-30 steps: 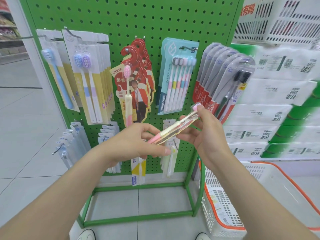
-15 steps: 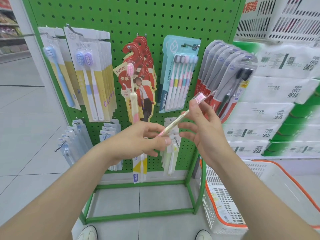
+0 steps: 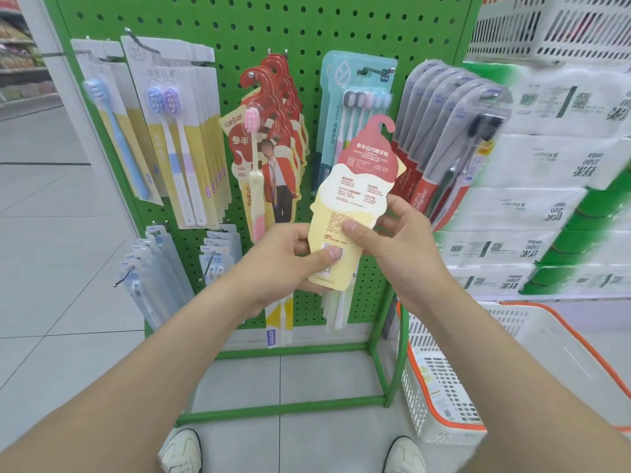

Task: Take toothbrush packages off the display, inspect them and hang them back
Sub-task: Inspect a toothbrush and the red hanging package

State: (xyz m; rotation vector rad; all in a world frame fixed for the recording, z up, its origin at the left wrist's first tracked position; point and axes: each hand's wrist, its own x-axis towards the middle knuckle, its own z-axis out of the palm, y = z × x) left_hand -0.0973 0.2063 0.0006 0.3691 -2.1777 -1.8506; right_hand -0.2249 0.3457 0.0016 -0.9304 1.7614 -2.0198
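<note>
Two-handed hold on one toothbrush package (image 3: 355, 186), printed back toward the camera, hook end up. Left grip (image 3: 280, 268) curled round its lower edge, thumb by the barcode; right grip (image 3: 406, 247) pinching its right side, thumb on the yellow part. Held clear in front of the green pegboard display (image 3: 239, 22), just right of the hanging red packages (image 3: 273, 107).

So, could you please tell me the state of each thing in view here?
Held toothbrush package: off the display, upright, printed back towards the camera.
Left hand: grips the package's lower part.
Right hand: pinches the package's right edge.
Red packages: hanging on their peg.
Colgate packs: hanging on their peg.
</note>
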